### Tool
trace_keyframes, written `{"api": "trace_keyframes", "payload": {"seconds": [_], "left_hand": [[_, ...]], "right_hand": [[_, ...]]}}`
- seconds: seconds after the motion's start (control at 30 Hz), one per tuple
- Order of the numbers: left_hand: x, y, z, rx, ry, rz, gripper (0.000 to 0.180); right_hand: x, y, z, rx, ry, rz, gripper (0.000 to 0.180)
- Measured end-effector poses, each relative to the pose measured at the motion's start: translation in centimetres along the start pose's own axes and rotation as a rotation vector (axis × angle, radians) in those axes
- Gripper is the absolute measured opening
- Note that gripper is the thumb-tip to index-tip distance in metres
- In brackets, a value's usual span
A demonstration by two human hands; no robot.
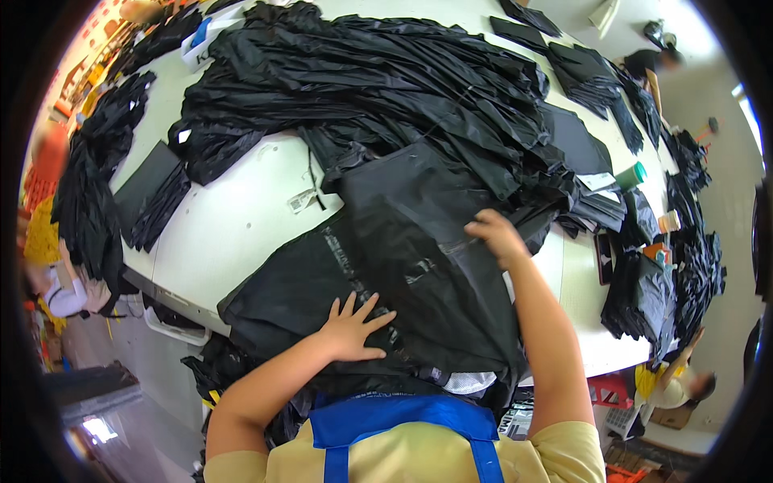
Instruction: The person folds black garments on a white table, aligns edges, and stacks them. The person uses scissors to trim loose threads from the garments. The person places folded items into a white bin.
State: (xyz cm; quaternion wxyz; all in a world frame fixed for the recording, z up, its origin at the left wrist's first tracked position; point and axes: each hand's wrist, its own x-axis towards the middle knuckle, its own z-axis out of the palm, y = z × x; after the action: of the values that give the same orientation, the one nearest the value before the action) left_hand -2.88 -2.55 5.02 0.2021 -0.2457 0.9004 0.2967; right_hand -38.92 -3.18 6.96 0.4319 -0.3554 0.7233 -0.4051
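A black garment (411, 217) of thin, slightly glossy fabric lies spread on the white table in front of me, with a shiny dark strip running down it. My left hand (354, 329) rests flat on its near part, fingers spread apart beside that strip. Over the garment's right side is my right hand (501, 239), its fingers loosely bent and apart, with nothing visible in them. Whether its fingertips touch the fabric, I cannot tell. Just past the garment's far left edge, a small white tag (303, 200) lies on the table.
Beyond the garment, a large heap of black garments (362, 72) covers the far table. Folded black stacks lie at left (153, 193) and far right (584, 76). A green roll (631, 175) and a dark phone (605, 259) are at right. People work around the table.
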Motion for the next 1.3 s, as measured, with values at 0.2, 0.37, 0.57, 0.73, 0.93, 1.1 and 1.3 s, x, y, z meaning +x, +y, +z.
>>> {"api": "trace_keyframes", "payload": {"seconds": [0.2, 0.37, 0.57, 0.73, 0.93, 1.1, 1.3], "left_hand": [[10.0, -3.6, -5.6, 0.215, 0.578, -0.180, 0.083], [6.6, -1.1, -10.9, -0.597, 1.079, 0.170, 0.059], [-9.7, -4.1, -1.1, -2.300, 0.965, 0.564, 0.070], [-12.3, -5.2, 6.0, -2.163, 1.257, -0.061, 0.050], [-15.4, -4.2, 5.4, -1.987, 1.167, 0.077, 0.031], [-17.0, -6.1, 13.6, -1.636, 1.569, -0.397, 0.046], [-14.1, -7.9, 23.2, -2.919, 0.987, -0.364, 0.061]], "right_hand": [[-3.5, -19.5, -3.7, -0.476, 0.357, -0.591, 0.010], [-12.4, -27.4, 7.5, -0.666, 0.207, -0.888, 0.018], [-16.0, -12.9, 19.4, -0.994, -0.674, -0.936, 0.018], [-17.4, -6.4, 21.5, -0.964, -1.291, -0.685, 0.038], [-11.6, -16.7, 31.8, -0.698, -1.048, -1.010, 0.086], [-9.2, -16.1, 35.5, -0.937, -1.395, -0.520, 0.037], [-8.4, -14.0, 34.0, -0.379, -1.302, -0.081, 0.018]]}}
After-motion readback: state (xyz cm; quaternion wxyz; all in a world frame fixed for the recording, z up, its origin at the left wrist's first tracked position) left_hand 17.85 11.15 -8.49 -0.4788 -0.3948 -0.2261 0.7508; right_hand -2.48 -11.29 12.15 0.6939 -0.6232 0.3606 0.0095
